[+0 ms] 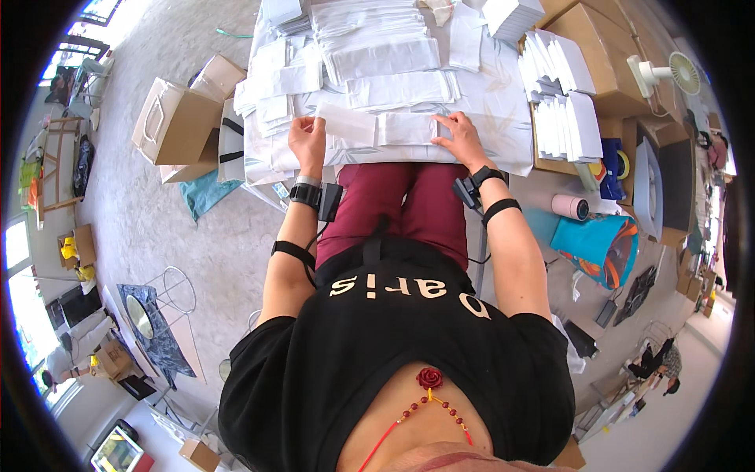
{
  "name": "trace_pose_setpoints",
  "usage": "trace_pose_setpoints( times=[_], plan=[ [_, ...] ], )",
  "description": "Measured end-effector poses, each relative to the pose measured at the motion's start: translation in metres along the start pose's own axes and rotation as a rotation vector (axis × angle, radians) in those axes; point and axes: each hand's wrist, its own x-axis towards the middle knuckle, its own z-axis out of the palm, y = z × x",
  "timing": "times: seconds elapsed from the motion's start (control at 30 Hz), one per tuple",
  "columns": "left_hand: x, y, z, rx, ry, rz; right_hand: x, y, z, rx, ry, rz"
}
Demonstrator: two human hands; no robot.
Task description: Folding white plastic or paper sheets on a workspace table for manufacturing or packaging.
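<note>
My left hand (308,143) is closed at the left end of a thin white paper piece (350,124), thumb and forefinger pinching its edge. That piece tilts slightly and its right end meets a second white folded paper piece (405,129), which lies flat near the table's front edge. At the right end of this second piece is my right hand (461,140), its forefinger and thumb spread apart and touching the paper. Just beyond lies a row of overlapping white paper pieces (403,90).
More white paper stacks cover the far table (370,39). White folded bundles (582,130) stand at the right beside cardboard boxes (594,59) and a small fan (683,72). Left of the table is an open carton (179,118). A pink cylinder (569,206) and blue bag (594,245) are at right.
</note>
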Motion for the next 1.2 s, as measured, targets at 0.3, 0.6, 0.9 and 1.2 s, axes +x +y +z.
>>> trace_pose_setpoints(
  times=[0.3, 0.6, 0.9, 1.2],
  plan=[
    [-0.046, 0.08, 0.026, -0.339, -0.211, 0.266, 0.055, -0.154, -0.044, 0.752, -0.086, 0.298],
    [-0.08, 0.074, 0.038, 0.053, -0.177, 0.604, 0.069, -0.15, -0.029, 0.776, 0.183, 0.278],
    [-0.07, -0.007, 0.039, 0.321, -0.133, 0.439, 0.047, -0.109, -0.078, 0.791, 0.273, 0.274],
    [-0.065, -0.012, 0.053, 0.279, -0.194, 0.504, 0.01, -0.025, -0.078, 0.795, 0.272, 0.38]
  ],
)
